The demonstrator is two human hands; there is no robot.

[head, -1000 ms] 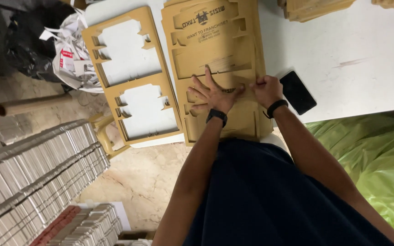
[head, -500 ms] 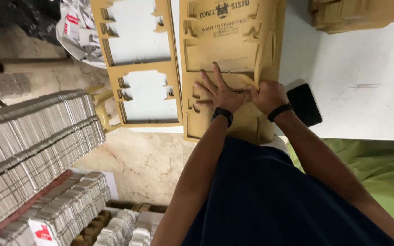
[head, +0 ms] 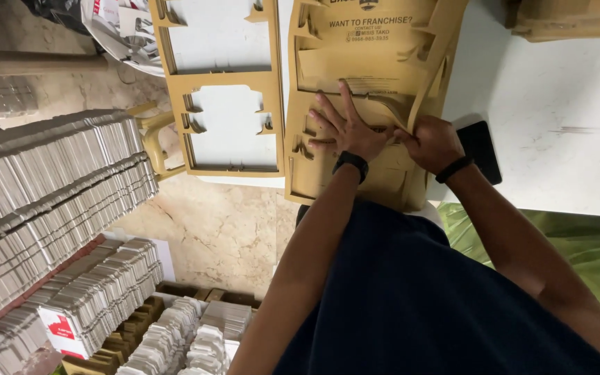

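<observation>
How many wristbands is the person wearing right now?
2: one black wristband on the left wrist, behind the left hand; one black wristband on the right wrist, behind the right hand. Both hands press the die-cut cardboard sheet.

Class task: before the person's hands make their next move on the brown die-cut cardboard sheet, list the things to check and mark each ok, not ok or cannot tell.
1. Left hand lies flat, fingers spread, on the die-cut cardboard sheet: ok.
2. Right hand presses the sheet beside the left hand: ok.
3. Sheet fully carried by the white table: not ok, its near edge overhangs.
4. Black phone is apart from the sheet: cannot tell, the right wrist hides its near side.
5. Punched-out cardboard frame lies beside the sheet, not under the hands: ok.
6. Cut panel fully freed from the sheet: cannot tell.
</observation>
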